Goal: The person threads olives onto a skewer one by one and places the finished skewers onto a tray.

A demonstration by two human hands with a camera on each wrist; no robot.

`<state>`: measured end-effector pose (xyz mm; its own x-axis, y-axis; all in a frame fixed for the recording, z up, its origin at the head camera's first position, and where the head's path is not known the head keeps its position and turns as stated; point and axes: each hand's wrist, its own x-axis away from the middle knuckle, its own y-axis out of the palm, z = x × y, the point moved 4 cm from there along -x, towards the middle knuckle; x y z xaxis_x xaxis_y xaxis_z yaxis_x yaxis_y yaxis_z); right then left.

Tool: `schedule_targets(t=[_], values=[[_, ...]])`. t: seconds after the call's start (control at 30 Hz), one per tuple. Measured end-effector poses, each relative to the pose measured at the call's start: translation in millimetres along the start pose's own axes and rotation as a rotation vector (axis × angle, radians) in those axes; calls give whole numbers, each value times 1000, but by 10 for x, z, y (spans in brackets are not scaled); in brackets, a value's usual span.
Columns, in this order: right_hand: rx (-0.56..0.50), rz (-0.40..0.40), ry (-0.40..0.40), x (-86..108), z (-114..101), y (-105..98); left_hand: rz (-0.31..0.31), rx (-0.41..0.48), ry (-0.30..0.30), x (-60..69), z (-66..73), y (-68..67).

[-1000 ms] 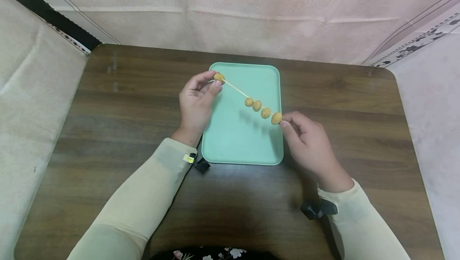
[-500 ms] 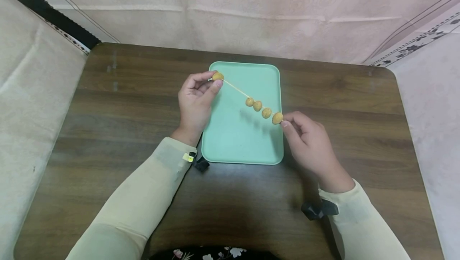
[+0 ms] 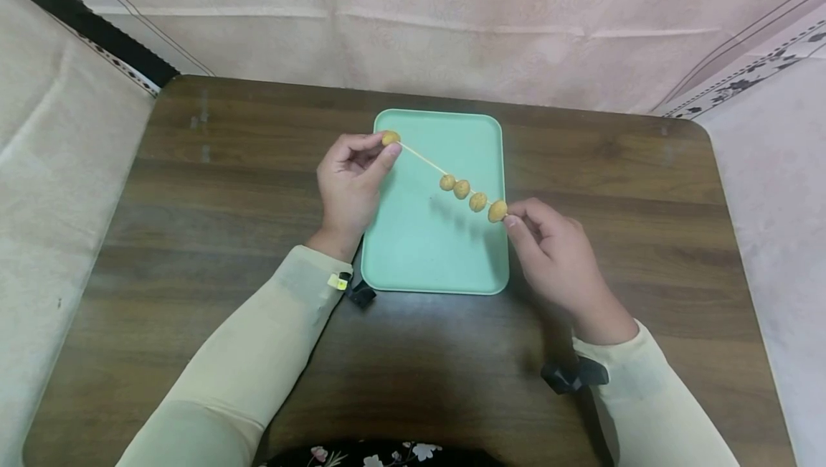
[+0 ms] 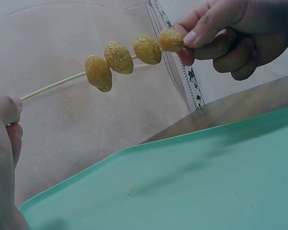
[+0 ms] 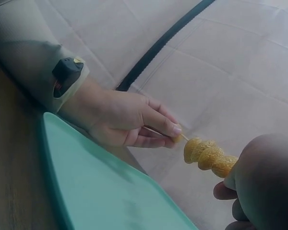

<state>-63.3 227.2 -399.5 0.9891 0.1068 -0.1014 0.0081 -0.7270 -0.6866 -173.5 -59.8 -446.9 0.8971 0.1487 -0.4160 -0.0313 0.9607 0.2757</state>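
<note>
A thin wooden skewer [image 3: 422,158] slants in the air above a mint-green tray [image 3: 426,259]. Several wrinkled golden-brown balls [image 4: 119,57] are threaded on it toward its right end. One more ball [image 3: 390,138] sits apart at the left end, pinched between the thumb and fingers of my left hand [image 3: 350,184]. A bare stretch of stick lies between it and the others. My right hand [image 3: 558,259] pinches the skewer's other end, right beside the last ball [image 3: 497,211]; the stick's tip there is hidden by the fingers.
The tray lies on a brown wood-grain table [image 3: 226,237], with a few tiny crumbs on its surface. Pale patterned cloth [image 3: 452,36] hangs behind and at both sides of the table. Dark wrist cameras [image 3: 574,375] are strapped over the light sleeves.
</note>
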Motion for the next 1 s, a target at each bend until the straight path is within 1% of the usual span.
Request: schedule_targets(t=[0.1,0.17,0.3,0.43,0.53,0.67,0.87,1.0], values=[[7,1,-7,2,-3,-4,-12,-5,51,3,26,6],[7,3,-10,3,-4,0,-20,-15,70,7,33,5],[-4,4,-18,3,-17,33,-21,-41,87,17,36,-10],[-12,-2,-25,-4,-58,88,-44,-63,104,46,43,11],[3,-8,-34,-14,-84,109,-67,-76,115,55,48,38],[14,-13,-42,-28,-85,102,-81,-79,135,48,54,44],[9,-5,-24,-26,-57,87,-150,-54,179,52,76,93],[6,-8,-15,-35,-54,87,-174,-44,190,58,86,115]])
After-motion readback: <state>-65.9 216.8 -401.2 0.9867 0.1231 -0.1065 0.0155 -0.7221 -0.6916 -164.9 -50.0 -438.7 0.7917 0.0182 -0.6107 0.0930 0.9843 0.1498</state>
